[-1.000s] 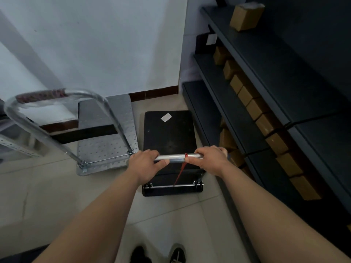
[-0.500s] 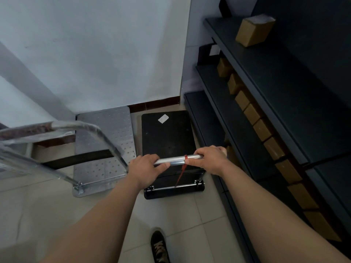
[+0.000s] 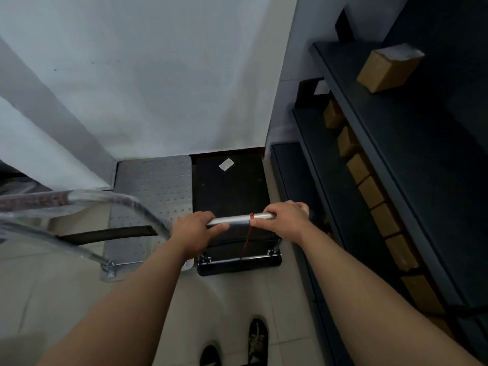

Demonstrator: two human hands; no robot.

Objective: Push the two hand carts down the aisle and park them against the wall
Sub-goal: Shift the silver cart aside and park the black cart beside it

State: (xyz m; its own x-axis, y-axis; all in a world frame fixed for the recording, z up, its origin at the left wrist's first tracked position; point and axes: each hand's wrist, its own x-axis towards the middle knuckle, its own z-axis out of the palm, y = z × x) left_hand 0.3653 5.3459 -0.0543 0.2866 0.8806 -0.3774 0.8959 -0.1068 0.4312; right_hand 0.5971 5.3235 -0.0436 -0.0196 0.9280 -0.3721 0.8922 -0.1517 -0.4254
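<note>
A black hand cart (image 3: 229, 186) stands in front of me with its far edge at the white wall (image 3: 158, 75). A small white label lies on its deck. My left hand (image 3: 194, 228) and my right hand (image 3: 284, 216) both grip its silver handle bar (image 3: 232, 220), which has a red tie hanging from it. Beside it on the left stands a silver perforated hand cart (image 3: 155, 188), its far end also at the wall. That cart's plastic-wrapped handle (image 3: 79, 199) arches at the left, with no hand on it.
Dark shelving (image 3: 396, 159) runs along the right, close beside the black cart, with rows of brown cardboard boxes (image 3: 369, 191) on it. One box (image 3: 388, 67) sits on the top shelf. My two shoes (image 3: 248, 342) stand on the pale tiled floor (image 3: 66, 299).
The black cart has rolled forward until it meets the wall, level with the silver cart. I have stepped after it, both hands still on the handle.
</note>
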